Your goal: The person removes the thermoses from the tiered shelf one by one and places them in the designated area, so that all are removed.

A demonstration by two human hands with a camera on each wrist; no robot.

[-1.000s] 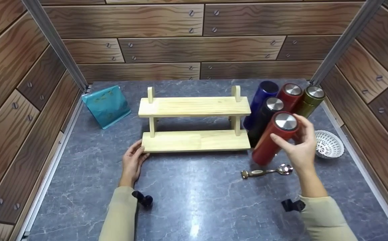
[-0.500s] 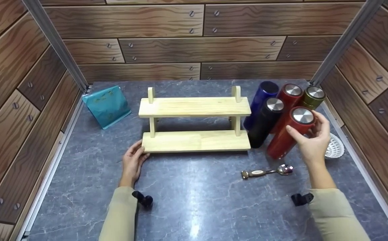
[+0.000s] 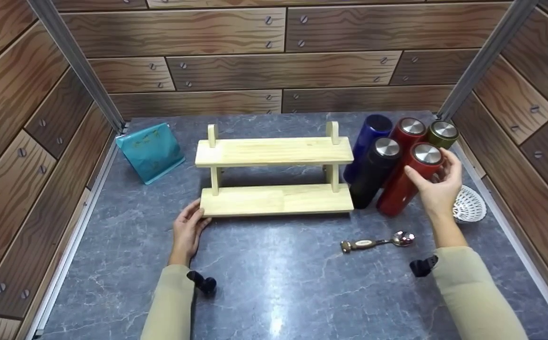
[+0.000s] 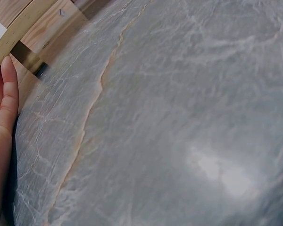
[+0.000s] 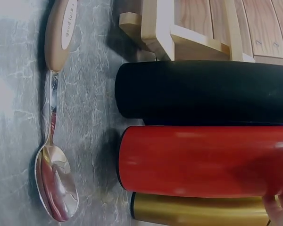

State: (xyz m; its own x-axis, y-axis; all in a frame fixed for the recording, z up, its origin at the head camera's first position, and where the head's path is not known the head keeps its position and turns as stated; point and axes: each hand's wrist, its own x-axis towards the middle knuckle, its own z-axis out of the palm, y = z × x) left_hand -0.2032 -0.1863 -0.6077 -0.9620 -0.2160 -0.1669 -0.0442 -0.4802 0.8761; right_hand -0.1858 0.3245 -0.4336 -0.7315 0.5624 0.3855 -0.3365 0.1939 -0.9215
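Note:
My right hand (image 3: 439,193) grips a red thermos bottle (image 3: 402,189) near its steel-topped lid, thumb on the left side and fingers round the right. In the right wrist view the same red thermos (image 5: 193,162) lies across the picture beside a black thermos (image 5: 198,89), with a gold-green one (image 5: 193,209) on its other side. At the left end of a two-tier wooden shelf (image 3: 274,200), my left hand (image 3: 186,236) holds the lower board's corner between thumb and fingers. The left wrist view catches those fingers (image 4: 8,87) at the board's edge.
Behind the held bottle stand a blue thermos (image 3: 367,139), another red one (image 3: 404,134) and the green one's top (image 3: 444,134). A spoon (image 3: 378,242) lies in front, a white woven basket (image 3: 475,208) at right. A teal pouch (image 3: 153,153) stands back left.
My right hand has carried the red thermos rightward and back, from in front of the black one to beside it. The left hand and shelf have stayed in place.

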